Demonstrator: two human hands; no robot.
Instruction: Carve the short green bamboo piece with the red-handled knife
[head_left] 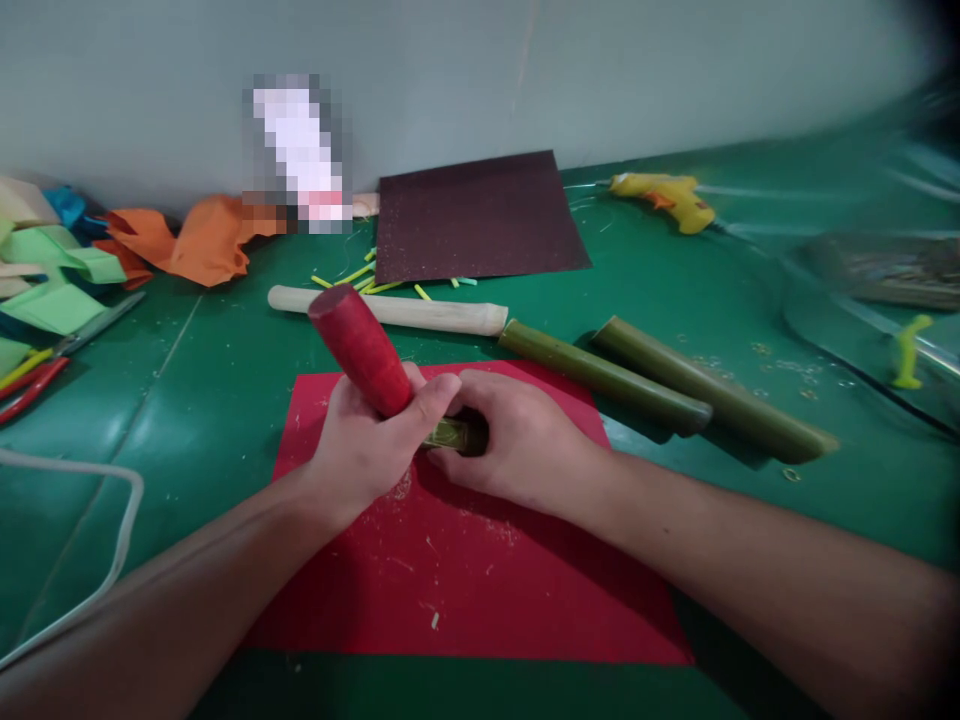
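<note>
My left hand (367, 445) is closed around the lower end of a red cylinder (356, 345). The cylinder leans to the upper left, and its flat end is a darker red. My right hand (525, 440) grips a short piece of green bamboo (450, 434) between thumb and fingers. Both hands are close together, and the left thumb reaches over toward the right fingers. Whether the cylinder touches the bamboo is hidden by the hands. Beneath them lies a red sheet (480, 590) with pale shavings scattered on it.
Behind lie a pale stick (420, 313), two green bamboo tubes (600, 372) and a dark brown sheet (480, 220). A yellow glue gun (667, 198) is at the back right. Scissors (37, 380), crumpled coloured paper (206, 240) and a white cable (127, 520) are on the left.
</note>
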